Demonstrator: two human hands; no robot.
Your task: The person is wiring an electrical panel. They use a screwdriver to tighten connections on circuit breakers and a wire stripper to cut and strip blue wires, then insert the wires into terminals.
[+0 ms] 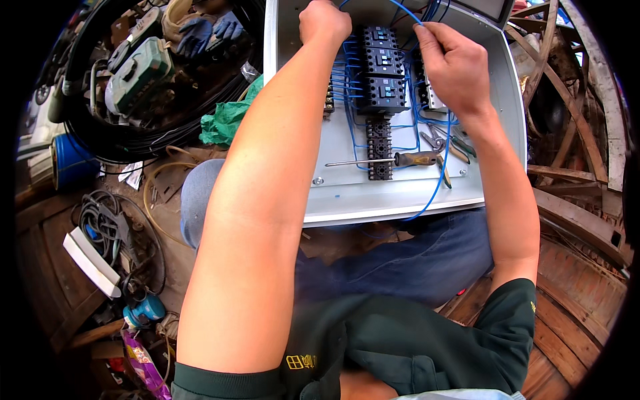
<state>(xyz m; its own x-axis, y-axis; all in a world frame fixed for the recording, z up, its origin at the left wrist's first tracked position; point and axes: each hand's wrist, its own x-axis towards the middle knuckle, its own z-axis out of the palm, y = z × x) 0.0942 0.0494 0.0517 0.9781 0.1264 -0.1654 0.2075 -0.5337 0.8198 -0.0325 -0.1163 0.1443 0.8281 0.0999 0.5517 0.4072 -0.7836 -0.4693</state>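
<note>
An open metal electrical box (pixel 340 207) rests on my lap. At its upper left, my left hand (pixel 325 21) is closed where a blue wire (pixel 398 5) meets its edge; its fingertips are hidden. My right hand (pixel 455 63) pinches the same wire between thumb and forefinger, over the box's right side. Between my hands sits a column of black contactors (pixel 385 63), with a black relay socket strip (pixel 379 137) below. A screwdriver (pixel 417 159) lies across the strip. Beside it are pliers (pixel 459 148). A loop of blue wire hangs below my right hand over the box's front edge.
On the left are a coil of black cable (pixel 127 150), a green case (pixel 141 77), blue-grey gloves (pixel 210 33) and a green plastic bag (pixel 230 120). A blue bucket (pixel 70 160) and tangled cords (pixel 110 223) lie farther left. Wooden frames (pixel 573 100) stand on the right.
</note>
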